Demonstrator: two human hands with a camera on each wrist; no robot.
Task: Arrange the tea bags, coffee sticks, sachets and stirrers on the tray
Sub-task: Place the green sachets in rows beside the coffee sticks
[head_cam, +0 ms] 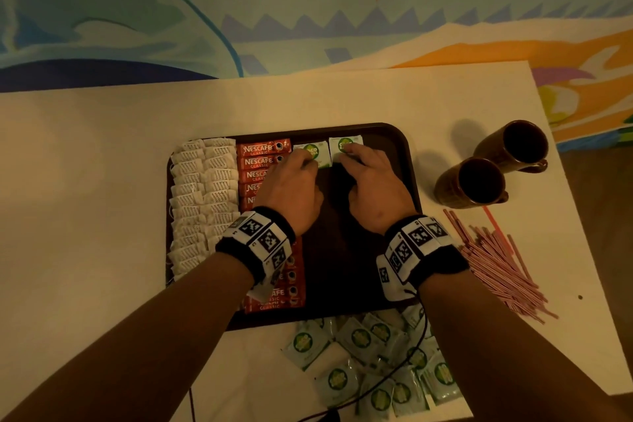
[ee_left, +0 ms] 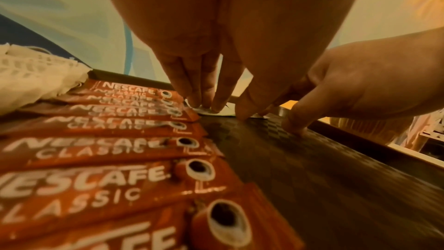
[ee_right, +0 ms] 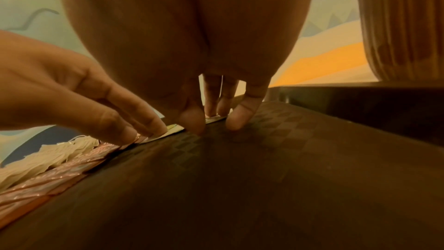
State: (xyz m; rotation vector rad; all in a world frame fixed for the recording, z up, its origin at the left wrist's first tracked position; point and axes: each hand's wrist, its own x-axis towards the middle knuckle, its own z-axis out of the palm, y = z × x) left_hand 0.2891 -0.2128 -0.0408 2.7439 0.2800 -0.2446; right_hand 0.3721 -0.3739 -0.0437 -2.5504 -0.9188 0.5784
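Note:
A dark brown tray holds white tea bags along its left side and red coffee sticks in a column beside them. Two green-and-white sachets lie side by side at the tray's far edge. My left hand presses straight fingertips on the left sachet, next to the top coffee sticks. My right hand presses its fingertips on the right sachet, with thumb and little finger touching the tray floor. Neither hand grips anything.
A heap of loose sachets lies on the white table just before the tray's near edge. Pink stirrers are piled to the right of the tray. Two brown mugs stand at the right rear. The tray's right half is bare.

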